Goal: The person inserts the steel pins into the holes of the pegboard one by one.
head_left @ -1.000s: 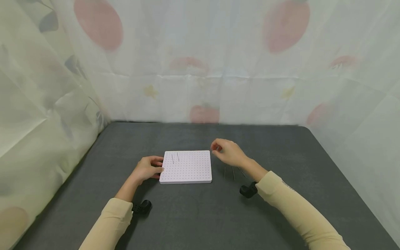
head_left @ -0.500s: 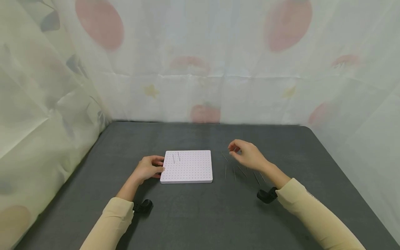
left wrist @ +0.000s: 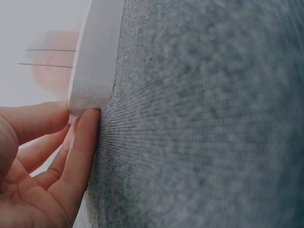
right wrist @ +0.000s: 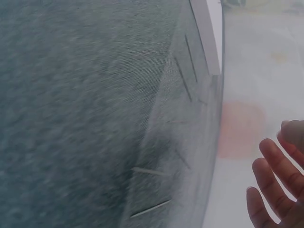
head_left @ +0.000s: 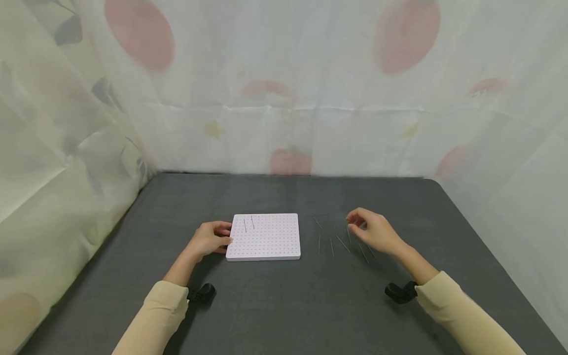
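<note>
A white pegboard (head_left: pixel 275 244) full of small holes lies flat on the table, with two thin metal pins (left wrist: pixel 50 50) standing upright near its far left corner. My left hand (head_left: pixel 209 241) holds the board's left edge; in the left wrist view its thumb (left wrist: pixel 40 118) lies at the top rim and the other fingers against the side. To the right of the board, my right hand (head_left: pixel 374 230) hovers over loose metal pins (head_left: pixel 342 243), its fingers loosely bent. The right wrist view shows those fingers (right wrist: pixel 270 178) spread apart with nothing seen between them.
Several loose pins lie scattered on the dark grey table (head_left: pixel 275 305), one slanted pin (head_left: pixel 317 223) nearest the board's right side. A patterned white curtain (head_left: pixel 355 138) hangs behind the table and along both sides.
My right hand has moved right, away from the board's right edge to above the loose pins, uncovering several of them. The left hand and the board have stayed in place.
</note>
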Demonstrator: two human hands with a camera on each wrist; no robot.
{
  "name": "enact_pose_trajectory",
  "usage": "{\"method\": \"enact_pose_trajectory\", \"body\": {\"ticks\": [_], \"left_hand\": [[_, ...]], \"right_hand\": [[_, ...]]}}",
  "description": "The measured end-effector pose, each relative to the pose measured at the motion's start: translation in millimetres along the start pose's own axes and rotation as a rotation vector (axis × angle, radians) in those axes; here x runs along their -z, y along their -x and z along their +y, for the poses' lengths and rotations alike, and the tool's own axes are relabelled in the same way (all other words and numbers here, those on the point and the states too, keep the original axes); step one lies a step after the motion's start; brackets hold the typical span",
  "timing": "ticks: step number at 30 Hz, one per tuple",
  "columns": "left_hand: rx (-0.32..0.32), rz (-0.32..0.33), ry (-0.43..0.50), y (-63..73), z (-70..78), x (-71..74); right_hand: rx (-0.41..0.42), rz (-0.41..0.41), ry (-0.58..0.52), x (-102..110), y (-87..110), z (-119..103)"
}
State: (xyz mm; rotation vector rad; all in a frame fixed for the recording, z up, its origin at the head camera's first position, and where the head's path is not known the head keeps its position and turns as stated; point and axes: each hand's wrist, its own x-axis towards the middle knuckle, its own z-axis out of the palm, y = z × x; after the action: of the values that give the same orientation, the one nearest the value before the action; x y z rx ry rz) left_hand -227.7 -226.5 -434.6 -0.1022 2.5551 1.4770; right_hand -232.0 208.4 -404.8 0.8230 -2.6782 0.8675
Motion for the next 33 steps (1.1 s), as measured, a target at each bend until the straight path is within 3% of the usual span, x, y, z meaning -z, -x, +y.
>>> {"method": "enact_pose_trajectory", "body": {"ticks": [12, 20, 33], "left_hand": [[0.003, 0.006, -0.003, -1.0, -0.4, -1.2], [0.003, 0.004, -0.001, -0.8, -0.5, -1.0], [-0.002, 0.002, -0.013, -0.4, -1.0, -0.3]], "right_hand": [[-0.038, -0.004, 0.029, 1.9, 21.8, 14.0], [-0.113, -0.01, 0.044, 2.0, 35.6, 26.1], [-0.195, -0.087, 0.045, -4.2, 47.8, 36.9]]}}
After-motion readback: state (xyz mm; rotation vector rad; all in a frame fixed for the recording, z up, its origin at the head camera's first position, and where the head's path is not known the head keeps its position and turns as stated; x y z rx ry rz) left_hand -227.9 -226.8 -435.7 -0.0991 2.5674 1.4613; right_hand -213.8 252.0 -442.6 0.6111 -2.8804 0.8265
